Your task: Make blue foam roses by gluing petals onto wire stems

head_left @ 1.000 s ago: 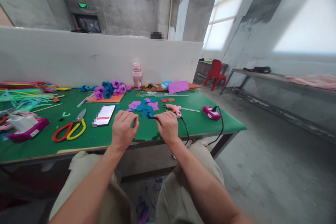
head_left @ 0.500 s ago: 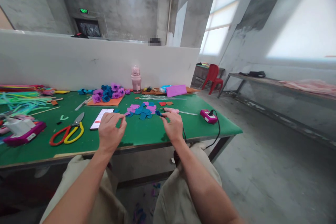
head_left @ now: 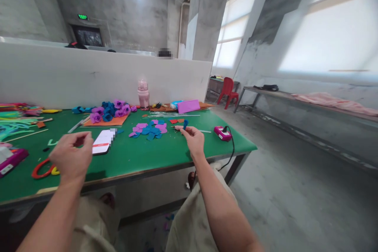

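My right hand [head_left: 193,139] is closed in a pinch on a small rolled blue paper piece [head_left: 185,124], which stands up above the fingertips. Behind that hand a glue gun [head_left: 177,128] lies mostly hidden, with its nozzle and a clear stick showing on either side. To the left, a pile of blue and purple paper petals [head_left: 152,130] lies spread on the green table [head_left: 132,161]. My left hand [head_left: 72,157] hovers near the phone [head_left: 102,141], thumb and forefinger pressed together; anything between them is too small to see. Scissors [head_left: 41,168] with red and yellow handles are partly covered by it.
Finished purple and blue paper flowers [head_left: 109,111] rest on an orange sheet. Behind them stand a pink bottle [head_left: 143,94] and a white partition [head_left: 103,73]. A magenta power socket [head_left: 222,133] with a black cord sits near the right edge. Colourful stems [head_left: 17,126] fill the left.
My left hand has moved left, away from my right hand, toward the scissors. The blue piece in my right hand is now upright. The whole view has shifted slightly.
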`<state>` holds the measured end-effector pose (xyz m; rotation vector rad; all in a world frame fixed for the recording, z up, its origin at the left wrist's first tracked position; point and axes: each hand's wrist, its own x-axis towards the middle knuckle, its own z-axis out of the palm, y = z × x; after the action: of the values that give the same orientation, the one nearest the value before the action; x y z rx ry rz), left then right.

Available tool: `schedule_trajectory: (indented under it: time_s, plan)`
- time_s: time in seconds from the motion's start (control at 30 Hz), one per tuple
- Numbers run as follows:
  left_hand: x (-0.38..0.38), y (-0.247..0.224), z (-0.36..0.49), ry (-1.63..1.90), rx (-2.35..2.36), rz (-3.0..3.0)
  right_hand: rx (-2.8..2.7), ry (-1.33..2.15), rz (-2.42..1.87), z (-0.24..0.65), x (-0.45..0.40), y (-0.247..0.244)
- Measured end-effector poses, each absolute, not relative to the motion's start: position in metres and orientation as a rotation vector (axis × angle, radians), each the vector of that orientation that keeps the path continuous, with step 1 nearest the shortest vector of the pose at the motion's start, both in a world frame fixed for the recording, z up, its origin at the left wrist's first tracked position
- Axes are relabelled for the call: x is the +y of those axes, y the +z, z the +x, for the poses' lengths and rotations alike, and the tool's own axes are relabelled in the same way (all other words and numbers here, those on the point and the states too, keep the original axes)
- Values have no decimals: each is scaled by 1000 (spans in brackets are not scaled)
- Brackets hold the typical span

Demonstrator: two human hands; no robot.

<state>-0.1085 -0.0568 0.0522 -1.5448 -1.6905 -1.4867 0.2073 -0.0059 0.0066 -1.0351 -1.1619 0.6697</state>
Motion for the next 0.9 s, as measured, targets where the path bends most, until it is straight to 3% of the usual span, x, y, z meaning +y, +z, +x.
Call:
schedule_trajectory:
  time_s: [0.1,0.2,0.37,0.5,0.7,0.8,0.9]
  plan:
    - [-65,56,-112,-1589,-1795,-1608,-996,817,-932,209,-5,8]
    - [-72,53,-101,-1549,-1864,-2243,-941,962,-818,208,-5,7]
    - [-90,11,-51,-419,-1606,-3273,-834,1149,-751,205,-9,7]
    - [-104,-64,-20,418,-1578,-2997,-819,1329,-740,200,-15,9]
    - [-115,-165,-7,561,-1311,-3021,-834,1398,-732,194,-19,10]
    - [-119,-181,-1,694,-1477,-2920,-863,1424,-714,192,-20,11]
    - [-123,-182,3,751,-1299,-2953,-915,1449,-725,190,-22,12]
